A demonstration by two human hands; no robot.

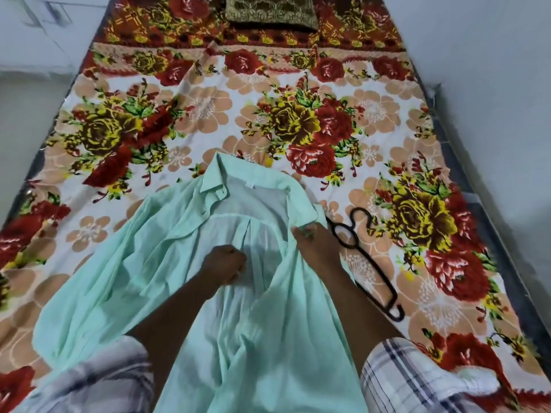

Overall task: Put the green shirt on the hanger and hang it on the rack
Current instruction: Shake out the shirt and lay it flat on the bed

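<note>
A pale green shirt [149,263] lies open on the bed, collar pointing away from me, its front panels spread apart. My left hand [223,263] sits inside the opened shirt with curled fingers bunching the inner back fabric. My right hand [316,248] grips the shirt's right front edge near the shoulder. A black plastic hanger [369,263] lies flat on the bedsheet just right of my right hand, its hook toward the far side. No rack is in view.
The bed is covered by a floral sheet [298,114] in red, yellow and peach. A dark patterned pillow [271,10] rests at the far end. Pale walls run along both sides, with a dark mattress edge [477,189] on the right.
</note>
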